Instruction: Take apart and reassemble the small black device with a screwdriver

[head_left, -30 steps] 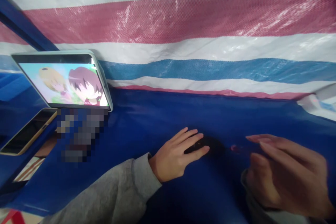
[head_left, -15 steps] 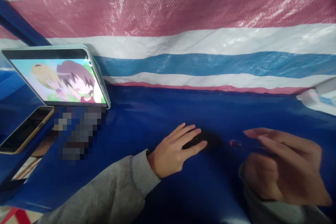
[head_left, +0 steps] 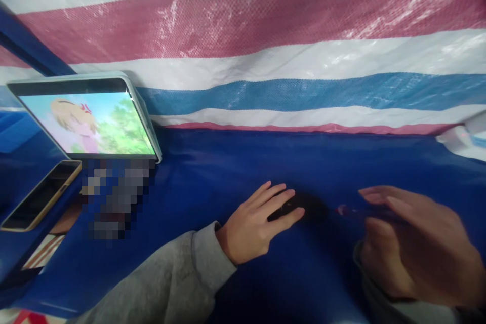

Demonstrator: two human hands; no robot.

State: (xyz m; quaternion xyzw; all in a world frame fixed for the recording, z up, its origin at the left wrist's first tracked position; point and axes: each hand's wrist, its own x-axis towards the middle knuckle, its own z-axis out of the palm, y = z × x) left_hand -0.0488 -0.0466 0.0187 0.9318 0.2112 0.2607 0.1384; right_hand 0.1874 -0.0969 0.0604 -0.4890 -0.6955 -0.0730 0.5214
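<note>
Right of the propped tablet (head_left: 114,126) and nearer the wearer than it, the left hand (head_left: 258,223) is palm down over the blue tabletop (head_left: 228,157), fingers spread apart. Beneath and past its fingertips is a dark patch (head_left: 313,207); whether that is shadow or a black object I cannot tell.

Farther right from the tablet, a small pinkish-red thing (head_left: 342,210) shows in the gap between the hands, blurred. It sits just off the fingertips of the right hand (head_left: 421,248), the nearer of the two, and its long axis seems to run sideways toward them. That hand is curled, thumb and fingers a little apart in view; I cannot tell whether they pinch anything.

A phone (head_left: 41,195) lies in front of the tablet, toward its left side.
</note>
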